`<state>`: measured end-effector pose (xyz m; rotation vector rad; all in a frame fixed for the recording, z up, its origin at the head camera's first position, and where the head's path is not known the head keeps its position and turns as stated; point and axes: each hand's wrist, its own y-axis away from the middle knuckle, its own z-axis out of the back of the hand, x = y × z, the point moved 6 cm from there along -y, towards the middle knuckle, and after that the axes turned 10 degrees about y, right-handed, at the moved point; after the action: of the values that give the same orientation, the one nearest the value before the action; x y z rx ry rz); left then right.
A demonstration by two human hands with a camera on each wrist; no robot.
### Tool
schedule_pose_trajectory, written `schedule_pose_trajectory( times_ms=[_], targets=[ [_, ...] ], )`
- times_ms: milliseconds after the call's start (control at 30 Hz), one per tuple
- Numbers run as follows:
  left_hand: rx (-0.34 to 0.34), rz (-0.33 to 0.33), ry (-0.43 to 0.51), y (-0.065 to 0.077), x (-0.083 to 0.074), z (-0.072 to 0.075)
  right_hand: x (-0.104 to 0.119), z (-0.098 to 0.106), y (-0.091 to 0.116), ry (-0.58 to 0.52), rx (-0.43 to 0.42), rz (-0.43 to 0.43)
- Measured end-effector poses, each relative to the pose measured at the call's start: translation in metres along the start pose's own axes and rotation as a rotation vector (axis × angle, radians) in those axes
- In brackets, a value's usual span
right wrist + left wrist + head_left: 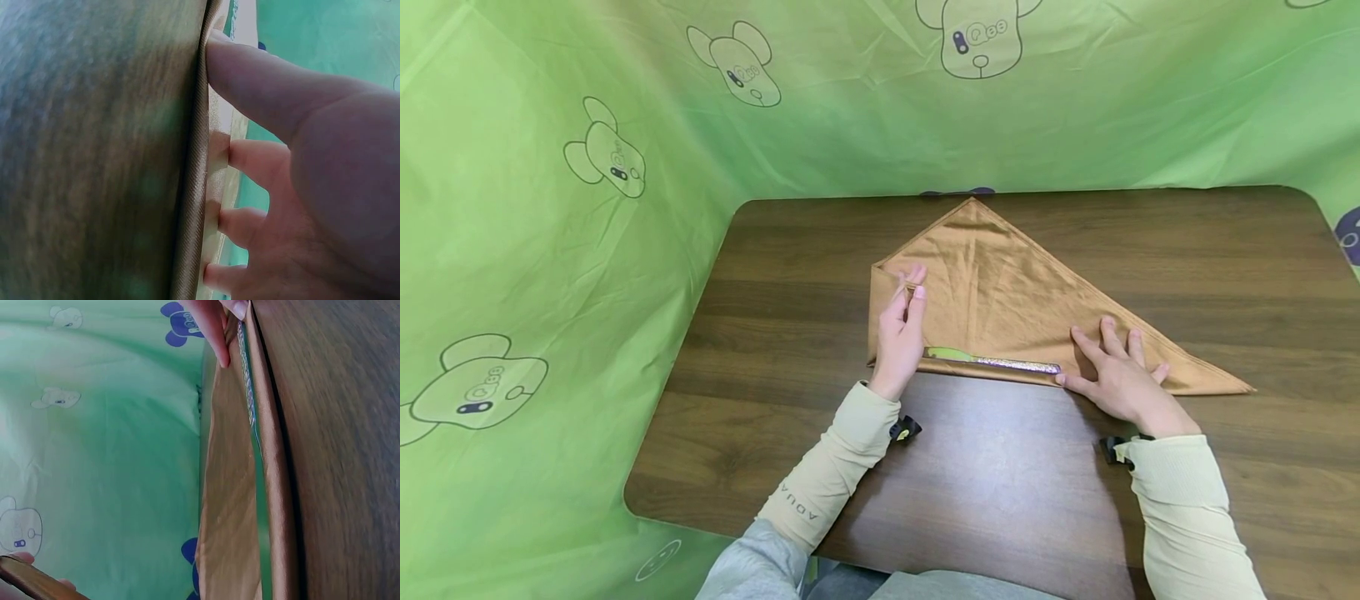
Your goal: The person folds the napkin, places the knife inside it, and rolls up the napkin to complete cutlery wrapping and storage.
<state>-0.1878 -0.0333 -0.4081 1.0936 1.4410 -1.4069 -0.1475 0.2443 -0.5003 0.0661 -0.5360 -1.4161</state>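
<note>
A brown cloth (1000, 283) lies spread on the dark wooden bench (775, 417), its top point reaching the far side, its right corner drawn out to a narrow tip, and its left side turned over along an upright edge. The near edge forms a narrow fold. Just inside this fold, on the cloth and between the two hands, lies a slim knife-shaped tool (952, 354), its green end toward the left and its glittery end toward the right. The left hand (901, 337) is raised over the left part of the cloth, gripping a gathered piece of it between thumb and fingers; the left-wrist view shows the held cloth at its lower corner. The right hand (1118, 379) is open, fingers spread and resting on the right part of the cloth, the thumb touching the near fold beside the glittery end. A dark strap is worn at each wrist, below pale sleeves (1183, 500). Behind the bench hangs a green sheet (850, 125) printed with outlined animal heads.
</note>
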Motion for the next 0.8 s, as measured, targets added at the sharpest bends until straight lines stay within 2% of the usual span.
schedule_pose_trajectory(
  times_ms=[100,267,567,700,800],
  targets=[
    [0.014,0.003,0.004,0.003,-0.014,-0.006,0.0,0.0,0.0,0.0,0.001,0.0],
    [0.046,0.001,0.022,0.004,-0.019,-0.016,0.0,0.0,0.001,-0.008,-0.005,0.004],
    [0.087,-0.009,-0.002,0.006,-0.022,-0.029,0.001,0.0,0.001,-0.019,-0.008,0.006],
    [0.107,-0.005,-0.004,0.007,-0.021,-0.034,0.0,0.0,0.001,-0.022,-0.01,0.006],
    [0.114,-0.002,-0.002,0.005,-0.007,-0.037,0.0,0.0,0.001,-0.022,-0.009,0.006]
  ],
)
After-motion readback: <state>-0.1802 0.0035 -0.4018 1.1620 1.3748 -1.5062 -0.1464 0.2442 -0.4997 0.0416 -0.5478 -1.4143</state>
